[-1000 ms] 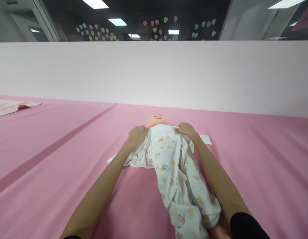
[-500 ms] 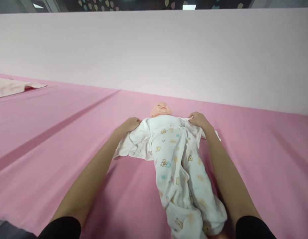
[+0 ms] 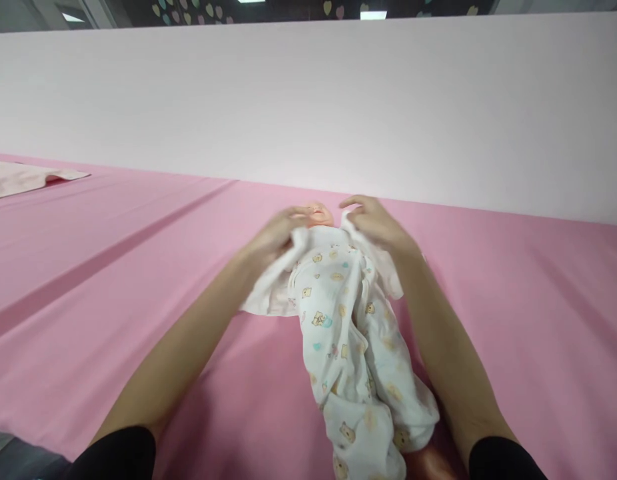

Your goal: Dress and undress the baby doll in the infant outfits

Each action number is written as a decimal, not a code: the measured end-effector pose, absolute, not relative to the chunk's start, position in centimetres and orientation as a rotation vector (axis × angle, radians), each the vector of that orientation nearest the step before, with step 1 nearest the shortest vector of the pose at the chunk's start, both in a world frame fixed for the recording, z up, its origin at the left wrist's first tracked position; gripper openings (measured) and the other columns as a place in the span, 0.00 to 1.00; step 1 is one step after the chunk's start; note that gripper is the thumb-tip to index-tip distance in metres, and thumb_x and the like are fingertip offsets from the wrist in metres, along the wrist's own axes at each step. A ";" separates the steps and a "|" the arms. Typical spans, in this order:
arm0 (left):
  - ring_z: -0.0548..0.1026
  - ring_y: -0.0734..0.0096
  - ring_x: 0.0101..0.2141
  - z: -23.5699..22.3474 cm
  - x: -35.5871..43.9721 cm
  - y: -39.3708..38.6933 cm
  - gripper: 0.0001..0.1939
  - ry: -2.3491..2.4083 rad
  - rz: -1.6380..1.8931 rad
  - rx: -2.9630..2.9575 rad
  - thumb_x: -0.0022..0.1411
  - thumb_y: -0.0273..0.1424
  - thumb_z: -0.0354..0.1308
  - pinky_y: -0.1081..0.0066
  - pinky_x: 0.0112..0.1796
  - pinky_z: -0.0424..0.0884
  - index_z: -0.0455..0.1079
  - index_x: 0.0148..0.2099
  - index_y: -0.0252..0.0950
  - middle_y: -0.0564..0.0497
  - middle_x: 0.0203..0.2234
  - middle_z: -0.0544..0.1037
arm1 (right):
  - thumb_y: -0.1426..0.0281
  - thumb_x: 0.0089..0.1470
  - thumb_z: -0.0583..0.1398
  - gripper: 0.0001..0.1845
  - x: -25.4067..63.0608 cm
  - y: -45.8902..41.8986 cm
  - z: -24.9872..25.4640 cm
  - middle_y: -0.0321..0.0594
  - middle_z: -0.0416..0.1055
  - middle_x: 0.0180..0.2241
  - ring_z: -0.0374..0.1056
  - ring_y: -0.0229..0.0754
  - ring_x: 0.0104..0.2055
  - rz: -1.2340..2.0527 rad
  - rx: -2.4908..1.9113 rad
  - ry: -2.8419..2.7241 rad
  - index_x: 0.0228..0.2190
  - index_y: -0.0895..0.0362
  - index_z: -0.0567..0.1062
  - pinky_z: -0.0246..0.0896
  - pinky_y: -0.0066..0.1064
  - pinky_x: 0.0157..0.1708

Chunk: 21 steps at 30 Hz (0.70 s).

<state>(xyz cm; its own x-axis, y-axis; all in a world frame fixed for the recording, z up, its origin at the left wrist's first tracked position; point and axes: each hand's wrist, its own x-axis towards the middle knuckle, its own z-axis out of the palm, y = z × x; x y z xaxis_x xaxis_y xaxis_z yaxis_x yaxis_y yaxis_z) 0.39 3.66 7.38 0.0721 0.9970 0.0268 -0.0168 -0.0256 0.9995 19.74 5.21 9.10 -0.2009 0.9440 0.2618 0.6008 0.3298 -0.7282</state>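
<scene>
A baby doll [image 3: 320, 213] lies on its back on a pink sheet [image 3: 258, 400], its head toward the white wall. It wears white trousers [image 3: 333, 287] printed with small bears, pulled up high over a white undershirt [image 3: 322, 236]. A white baby jacket [image 3: 276, 297] is spread under its upper body. My left hand [image 3: 284, 233] is closed on the jacket's edge beside the doll's neck, slightly blurred and partly covering the head. On the other side, my right hand [image 3: 376, 223] pinches the opposite edge of the jacket, which is lifted off the sheet.
A pale pink cloth [image 3: 31, 179] lies at the far left. Behind the doll rises a low white wall [image 3: 308, 107], with dark glass and heart shapes above it. Wrinkles run across the sheet, and something grey shows at the lower left corner.
Both hands have moved inward and up from the doll's sides toward its neck, bringing the jacket's edges with them. The view has shifted slightly.
</scene>
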 end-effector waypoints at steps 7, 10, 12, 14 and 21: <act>0.71 0.76 0.25 6.6 3.1 0.8 0.12 1.103 1.009 1.822 0.56 0.26 0.52 0.72 0.29 0.68 0.62 0.44 0.40 0.55 0.27 0.66 | 0.69 0.52 0.53 0.12 16.3 4.3 7.8 0.43 0.73 0.34 0.67 0.42 0.35 0.428 -1.402 -2.255 0.36 0.59 0.73 0.57 0.28 0.33; 0.69 0.74 0.27 5.8 2.6 1.6 0.09 1.385 1.221 2.131 0.56 0.26 0.49 0.70 0.32 0.66 0.66 0.40 0.37 0.52 0.30 0.69 | 0.63 0.53 0.54 0.16 16.6 4.3 7.5 0.45 0.74 0.34 0.68 0.44 0.38 0.295 -1.535 -2.280 0.38 0.60 0.73 0.58 0.29 0.35; 0.69 0.70 0.30 4.7 2.8 2.4 0.09 1.570 1.218 2.206 0.58 0.26 0.47 0.68 0.34 0.66 0.66 0.40 0.35 0.49 0.33 0.70 | 0.66 0.53 0.54 0.14 16.4 4.1 7.4 0.47 0.74 0.35 0.68 0.47 0.40 0.181 -1.641 -2.278 0.38 0.60 0.73 0.58 0.31 0.36; 0.70 0.67 0.32 3.7 3.2 2.8 0.11 1.685 1.105 2.233 0.59 0.28 0.45 0.67 0.35 0.65 0.67 0.41 0.35 0.47 0.35 0.71 | 0.72 0.52 0.53 0.12 16.2 3.8 7.4 0.50 0.73 0.37 0.68 0.48 0.40 0.062 -1.718 -2.272 0.37 0.60 0.73 0.58 0.31 0.35; 0.73 0.61 0.36 4.0 3.8 3.3 0.17 1.850 0.887 2.190 0.61 0.34 0.44 0.66 0.35 0.64 0.65 0.50 0.37 0.47 0.34 0.76 | 0.77 0.48 0.50 0.14 16.4 5.0 6.4 0.50 0.73 0.35 0.68 0.47 0.38 0.000 -1.687 -2.254 0.34 0.61 0.73 0.57 0.30 0.33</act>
<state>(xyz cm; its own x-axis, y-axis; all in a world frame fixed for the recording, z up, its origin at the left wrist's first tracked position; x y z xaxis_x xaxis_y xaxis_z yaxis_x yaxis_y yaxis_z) 3.76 3.35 3.98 0.0698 0.9368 0.3427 0.8536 -0.2338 0.4654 16.38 4.96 6.39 -0.2481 0.9342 0.2563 0.9341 0.3008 -0.1921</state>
